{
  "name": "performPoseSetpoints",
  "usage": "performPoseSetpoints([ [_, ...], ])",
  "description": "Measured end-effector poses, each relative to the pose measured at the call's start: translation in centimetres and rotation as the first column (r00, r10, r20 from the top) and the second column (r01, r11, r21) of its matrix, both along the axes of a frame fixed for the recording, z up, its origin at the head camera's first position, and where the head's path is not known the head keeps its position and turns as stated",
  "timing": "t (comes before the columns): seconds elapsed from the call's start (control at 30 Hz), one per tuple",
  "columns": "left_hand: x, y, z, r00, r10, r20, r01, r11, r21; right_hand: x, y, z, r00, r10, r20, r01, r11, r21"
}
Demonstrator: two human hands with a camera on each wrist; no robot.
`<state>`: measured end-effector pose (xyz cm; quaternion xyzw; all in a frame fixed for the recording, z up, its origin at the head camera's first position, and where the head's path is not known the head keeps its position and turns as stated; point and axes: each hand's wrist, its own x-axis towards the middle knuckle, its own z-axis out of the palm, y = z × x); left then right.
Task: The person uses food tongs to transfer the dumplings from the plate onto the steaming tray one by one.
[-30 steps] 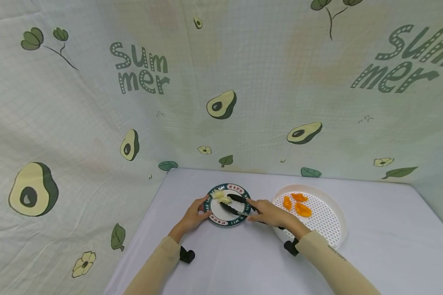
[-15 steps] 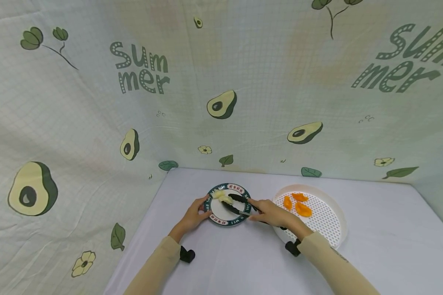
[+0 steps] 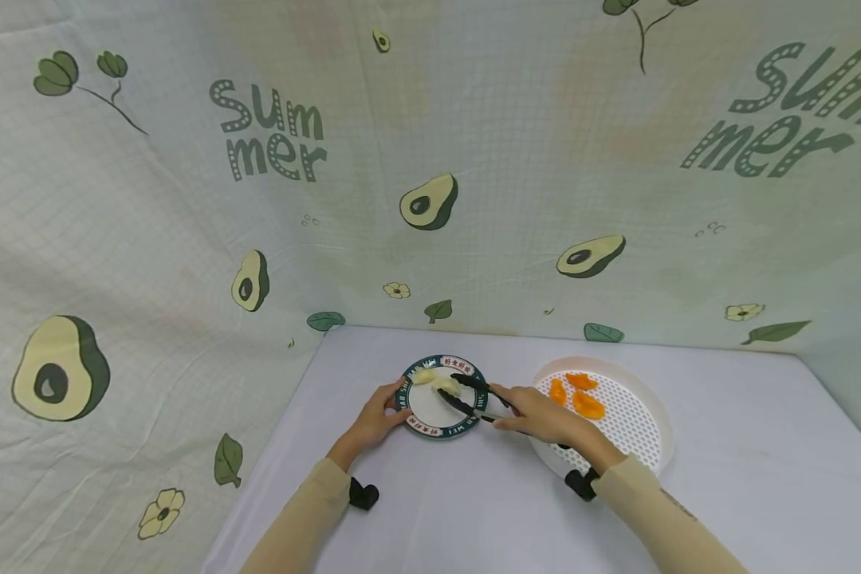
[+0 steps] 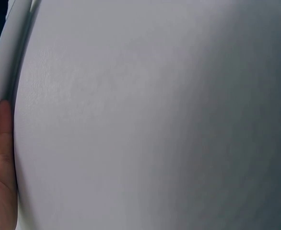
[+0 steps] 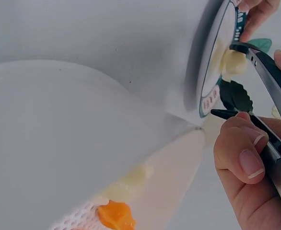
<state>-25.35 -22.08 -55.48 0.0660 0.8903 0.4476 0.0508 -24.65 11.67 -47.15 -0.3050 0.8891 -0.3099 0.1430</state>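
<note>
My left hand (image 3: pixel 375 418) holds the left edge of a small round plate (image 3: pixel 426 431) with a green patterned rim. In the left wrist view, a finger (image 4: pixel 4 139) lies along the plate's edge. My right hand (image 3: pixel 534 414) grips metal tongs (image 5: pixel 270 79) with black scalloped tips, reaching over the plate from the right. Between the spread tips, one pale yellow piece (image 3: pixel 446 387) shows; in the right wrist view that piece (image 5: pixel 234 63) is by one tip. A second pale yellow piece (image 3: pixel 423 375) lies at the plate's upper left.
Right of the plate, partly under my right forearm, is a round white perforated tray (image 3: pixel 662 418) with orange pieces (image 3: pixel 588 405) on its left part. A white cloth covers the table (image 3: pixel 459 510). Printed curtains (image 3: pixel 502 303) hang behind and on the left.
My right hand and the tongs have shifted slightly right, and one pale yellow piece has moved right with the tips, away from the other. My left hand stays at the plate's edge.
</note>
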Motion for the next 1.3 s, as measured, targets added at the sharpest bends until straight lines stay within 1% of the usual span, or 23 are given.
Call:
performPoseSetpoints([
  [0.07,0.0,0.0,-0.1,1.000,0.001,0.002,-0.001,1.000,-0.003,0.2,0.2,0.2,1.000,-0.008,-0.003,0.008,1.000,0.001],
  [0.23,-0.1,-0.1,-0.2,1.000,-0.001,0.002,0.001,1.000,-0.013,0.8,1.1,0.7,1.000,0.000,-0.015,0.000,1.000,-0.020],
  [0.4,-0.2,-0.1,-0.2,1.000,-0.003,0.003,0.003,1.000,-0.009,1.3,2.0,1.2,1.000,-0.007,-0.017,0.006,1.000,-0.029],
  [0.7,-0.1,-0.1,-0.1,1.000,-0.002,0.002,0.002,1.000,0.002,2.6,3.8,2.3,0.999,0.004,-0.046,-0.006,0.999,-0.053],
  [0.87,-0.2,0.0,-0.2,1.000,0.000,0.011,0.000,1.000,-0.002,3.5,5.0,2.7,0.998,-0.015,-0.054,0.012,0.999,-0.051],
  [1.0,-0.3,0.0,-0.3,1.000,0.004,0.016,-0.003,1.000,-0.009,4.3,6.3,3.1,0.995,-0.030,-0.091,0.025,0.998,-0.052],
  [1.13,-0.3,0.0,-0.3,0.999,0.022,0.029,-0.021,1.000,-0.002,4.9,7.6,3.3,0.991,-0.040,-0.126,0.032,0.998,-0.062],
  [1.3,-0.1,0.0,-0.2,1.000,0.016,0.025,-0.016,1.000,-0.006,6.0,9.4,3.7,0.992,-0.062,-0.111,0.054,0.996,-0.077],
])
